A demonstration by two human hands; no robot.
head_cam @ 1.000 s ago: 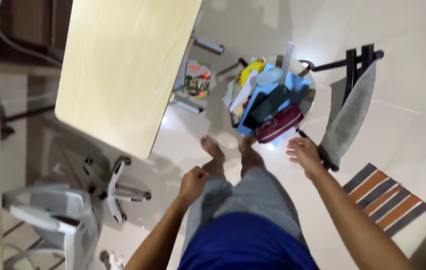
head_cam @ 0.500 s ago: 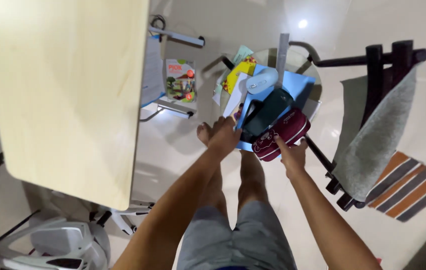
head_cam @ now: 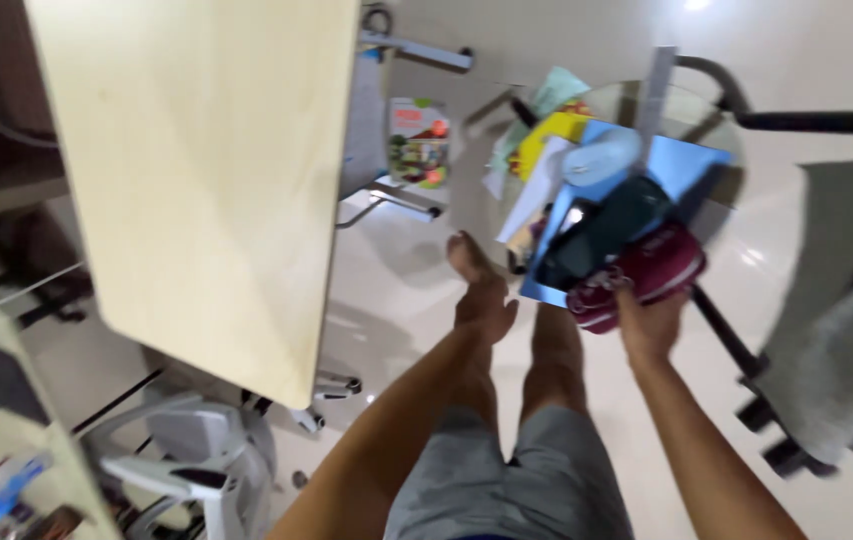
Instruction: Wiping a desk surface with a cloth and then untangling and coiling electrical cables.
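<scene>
A maroon fabric pouch (head_cam: 646, 280) lies on a dark teal flat case (head_cam: 606, 228) over a light blue folder (head_cam: 681, 165). Pale blue rounded mouse (head_cam: 601, 158), yellow booklet (head_cam: 546, 135). Pale wooden desk (head_cam: 206, 170), glossy cream floor (head_cam: 396, 280), grey shorts (head_cam: 506, 480).

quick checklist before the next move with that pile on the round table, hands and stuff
1. Right hand on the maroon pouch: ok, fingers touch its near edge; whether they close round it, cannot tell.
2. Left hand free: ok, it holds nothing and hangs short of the blue folder.
3. Pale computer mouse steady on top of the pile: cannot tell, the picture is blurred.
4. Pile within the round table: not ok, the folder's near corner juts past the rim.
5. Room on the wooden desk: ok, its top shows bare.
</scene>
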